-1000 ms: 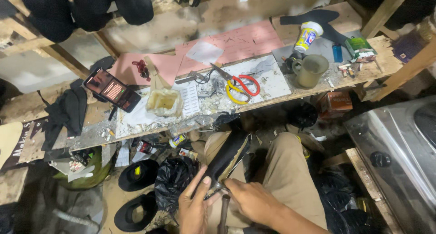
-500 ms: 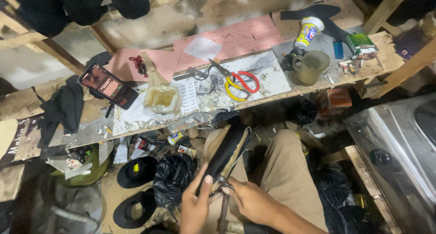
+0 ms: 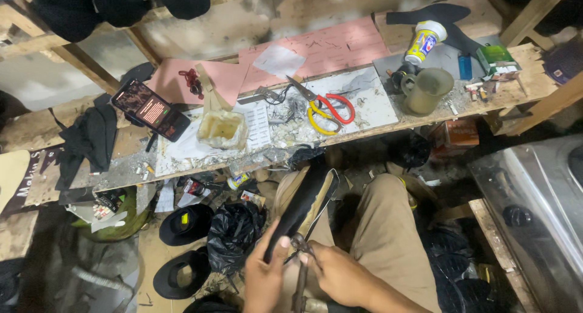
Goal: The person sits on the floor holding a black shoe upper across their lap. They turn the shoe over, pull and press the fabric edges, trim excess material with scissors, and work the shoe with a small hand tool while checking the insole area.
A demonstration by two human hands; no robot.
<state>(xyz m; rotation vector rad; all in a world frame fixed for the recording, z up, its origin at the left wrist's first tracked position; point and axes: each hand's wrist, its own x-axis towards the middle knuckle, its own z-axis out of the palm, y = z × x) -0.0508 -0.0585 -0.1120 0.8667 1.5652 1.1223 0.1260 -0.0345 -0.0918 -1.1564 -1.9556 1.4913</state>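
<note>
A black shoe upper on a pale last (image 3: 305, 202) lies along my left thigh, toe pointing at the bench. My left hand (image 3: 264, 273) grips its near end from the left side. My right hand (image 3: 340, 275) is closed on the handles of metal pliers (image 3: 300, 258), whose jaws bite the edge of the shoe by my left thumb. Both hands sit at the bottom edge of the view, above my tan trousers (image 3: 382, 240).
A wooden bench (image 3: 364, 124) ahead carries red and yellow scissors (image 3: 325, 106), a smartphone (image 3: 150, 110), a glue tub (image 3: 222, 128), a mug (image 3: 427, 90), a yellow bottle (image 3: 423, 42) and a lighter (image 3: 465, 65). Black soles (image 3: 185, 223) and a black bag (image 3: 234, 234) lie on the floor at left. A metal machine (image 3: 534, 197) stands at right.
The shoe and both hands have stayed nearly in place; the pliers shifted slightly along the shoe's edge. The view moved a little toward the bench.
</note>
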